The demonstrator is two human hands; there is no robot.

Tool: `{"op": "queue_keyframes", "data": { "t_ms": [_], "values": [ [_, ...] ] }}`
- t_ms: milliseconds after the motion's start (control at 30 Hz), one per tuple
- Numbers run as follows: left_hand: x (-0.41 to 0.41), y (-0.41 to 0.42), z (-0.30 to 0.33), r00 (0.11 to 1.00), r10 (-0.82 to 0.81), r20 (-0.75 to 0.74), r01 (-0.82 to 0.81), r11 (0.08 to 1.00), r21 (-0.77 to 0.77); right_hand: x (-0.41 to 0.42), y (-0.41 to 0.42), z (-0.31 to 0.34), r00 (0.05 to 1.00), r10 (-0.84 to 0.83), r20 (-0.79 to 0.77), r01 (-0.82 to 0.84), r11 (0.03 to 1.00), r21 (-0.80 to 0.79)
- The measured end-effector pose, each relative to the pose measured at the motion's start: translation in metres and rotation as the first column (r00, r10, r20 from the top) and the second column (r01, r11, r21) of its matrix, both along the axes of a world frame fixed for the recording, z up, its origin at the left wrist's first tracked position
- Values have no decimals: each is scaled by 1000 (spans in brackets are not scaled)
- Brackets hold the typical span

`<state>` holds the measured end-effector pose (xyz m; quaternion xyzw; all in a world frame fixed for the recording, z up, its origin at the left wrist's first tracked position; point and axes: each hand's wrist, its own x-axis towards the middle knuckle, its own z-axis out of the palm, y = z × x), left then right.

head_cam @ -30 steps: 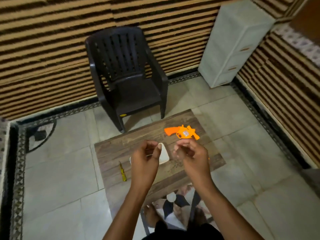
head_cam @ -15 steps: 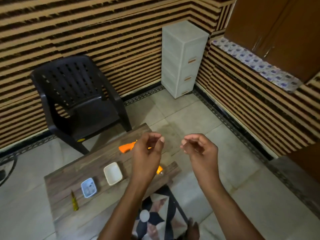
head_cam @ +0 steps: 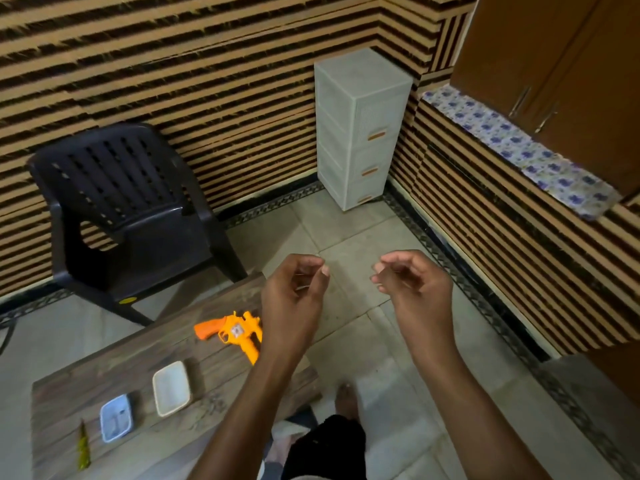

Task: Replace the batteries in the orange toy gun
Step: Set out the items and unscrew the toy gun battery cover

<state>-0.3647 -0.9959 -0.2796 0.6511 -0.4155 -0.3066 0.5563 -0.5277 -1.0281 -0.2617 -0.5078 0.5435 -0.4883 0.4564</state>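
Your left hand (head_cam: 294, 299) and right hand (head_cam: 414, 289) hover loosely curled, holding nothing I can make out — the small orange plastic toy gun (head_cam: 231, 332) just left of them looks light, rigid, slick — take its grip.

We have one view, worn on the head, looking forward and steeply down from standing height; the desk (head_cam: 138, 362) sits low at lower left, the floor (head_cam: 346, 237) and room corner fill the rest.

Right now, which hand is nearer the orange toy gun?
Left. The left hand is raised just right of the orange toy gun, overlapping its barrel end in the head view. The right hand is farther right, over the floor, clear of the table.
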Motion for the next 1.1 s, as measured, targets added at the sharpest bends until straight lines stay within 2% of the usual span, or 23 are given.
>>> {"op": "queue_keyframes", "data": {
  "t_ms": [267, 367, 600, 767, 900, 1100],
  "values": [
    [9, -111, -4, 998, 56, -17, -56, 998, 13, 15, -124, 6, 994, 89, -58, -89, 996, 0],
    [22, -144, 0, 992, 126, -5, -126, 992, 16, 32, -169, 5, 990, 138, -30, -138, 990, 7],
    [49, -200, -4, 933, 360, 27, -361, 930, 73, 84, -261, -18, 925, 379, 0, -379, 925, 44],
    [70, -230, -10, 783, 620, 43, -622, 779, 83, 134, -330, -25, 773, 634, -2, -634, 773, 27],
    [79, -248, 2, 597, 799, 71, -802, 591, 85, 182, -368, -12, 616, 788, 23, -788, 615, 31],
    [101, -261, 3, 377, 922, 91, -924, 368, 106, 252, -391, -9, 435, 896, 82, -900, 431, 63]
  ]
}}
